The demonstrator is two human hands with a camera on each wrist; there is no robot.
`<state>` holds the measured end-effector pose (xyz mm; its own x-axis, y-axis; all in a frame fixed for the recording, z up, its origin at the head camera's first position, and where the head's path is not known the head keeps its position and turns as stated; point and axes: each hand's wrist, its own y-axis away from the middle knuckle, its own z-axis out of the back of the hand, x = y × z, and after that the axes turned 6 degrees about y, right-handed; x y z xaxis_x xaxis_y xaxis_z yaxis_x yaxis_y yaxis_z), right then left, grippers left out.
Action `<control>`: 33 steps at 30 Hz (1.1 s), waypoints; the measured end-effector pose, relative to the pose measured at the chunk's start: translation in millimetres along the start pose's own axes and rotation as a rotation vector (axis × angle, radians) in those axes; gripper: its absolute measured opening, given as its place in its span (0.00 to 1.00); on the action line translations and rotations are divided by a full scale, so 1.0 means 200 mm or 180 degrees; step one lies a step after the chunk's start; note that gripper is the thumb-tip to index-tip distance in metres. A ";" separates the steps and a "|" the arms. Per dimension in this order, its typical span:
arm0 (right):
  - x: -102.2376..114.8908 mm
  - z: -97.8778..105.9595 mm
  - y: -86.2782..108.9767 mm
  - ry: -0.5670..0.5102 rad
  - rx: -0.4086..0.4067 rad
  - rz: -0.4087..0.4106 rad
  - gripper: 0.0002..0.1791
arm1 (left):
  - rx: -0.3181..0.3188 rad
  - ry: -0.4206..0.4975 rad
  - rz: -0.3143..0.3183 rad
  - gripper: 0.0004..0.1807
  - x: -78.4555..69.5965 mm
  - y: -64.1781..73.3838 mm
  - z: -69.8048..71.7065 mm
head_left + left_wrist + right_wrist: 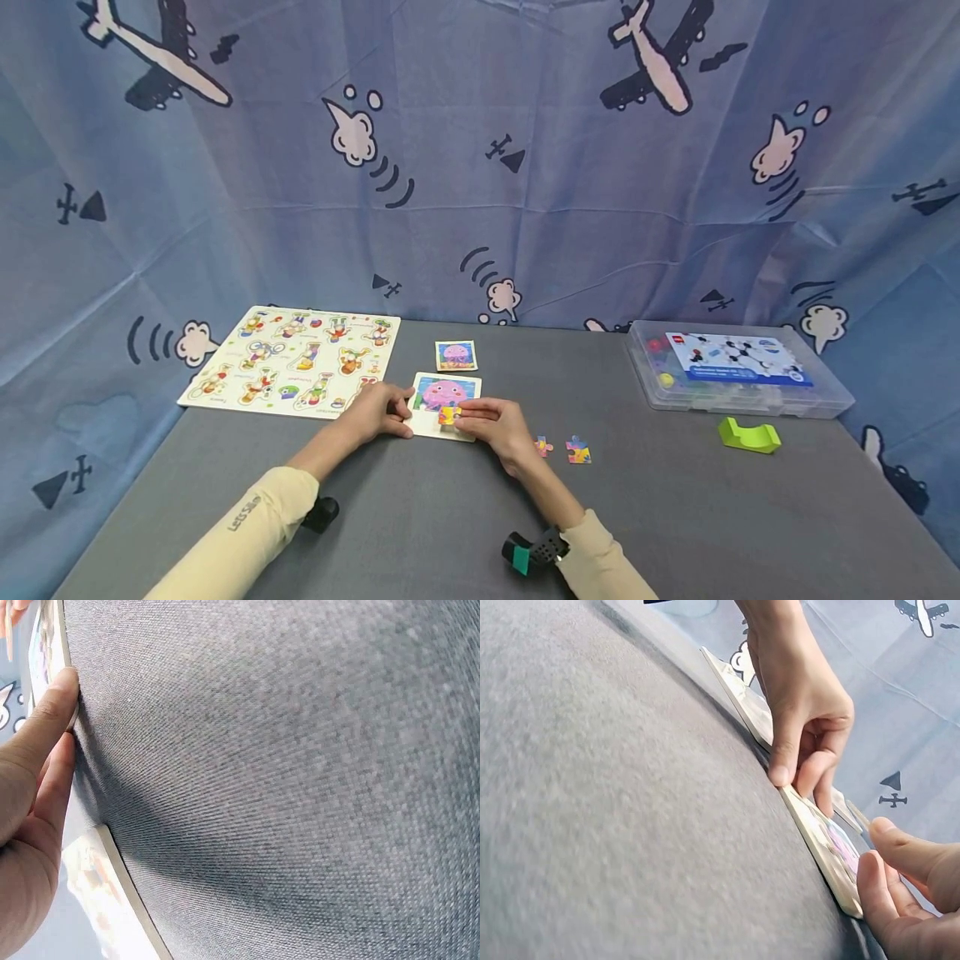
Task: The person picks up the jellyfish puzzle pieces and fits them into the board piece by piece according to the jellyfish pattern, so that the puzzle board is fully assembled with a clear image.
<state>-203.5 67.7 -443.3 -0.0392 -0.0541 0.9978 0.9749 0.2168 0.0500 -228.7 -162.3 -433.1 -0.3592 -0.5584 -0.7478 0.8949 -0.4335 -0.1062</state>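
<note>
A small jigsaw board (424,426) with a pink jellyfish picture lies mid-table, its lower part bare and pale. My left hand (378,412) grips the board's left edge between thumb and fingers; the left wrist view shows the thumb (56,705) against that edge. Over the bare part, my right hand (501,428) pinches a yellow and pink jigsaw piece (448,415) between thumb and fingers. From the right wrist view, both the left hand (806,720) and the right hand (911,889) are at the board (821,851). Right of it lie two loose jigsaw pieces (578,450).
Behind the board lies a small jellyfish picture card (455,356). A large peg puzzle board (300,362) lies at the left. At the right are a clear plastic case (738,371) and a green curved block (749,436). A printed curtain (450,167) hangs behind the table.
</note>
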 end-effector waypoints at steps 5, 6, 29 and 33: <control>0.00 -0.05 -0.01 0.0058 -0.0035 0.0023 0.17 | 0.0005 -0.0017 0.0004 0.11 0.01 0.00 0.00; 0.00 -0.06 -0.02 0.0122 -0.0051 0.0041 0.16 | 0.0004 -0.0018 0.0002 0.11 0.01 0.00 0.00; 0.01 -0.23 -0.07 0.1820 -0.0411 0.0955 0.11 | -0.0015 -0.0049 -0.0215 0.11 0.01 0.00 0.01; 0.00 -0.23 -0.08 0.1967 -0.0403 0.1097 0.12 | -0.0011 -0.0032 -0.0247 0.11 0.02 0.00 0.01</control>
<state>-209.0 19.2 -446.6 0.3702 -0.5530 0.7465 0.9289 0.2083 -0.3063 -229.9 -166.0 -435.0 -0.4303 -0.5303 -0.7305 0.8651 -0.4735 -0.1658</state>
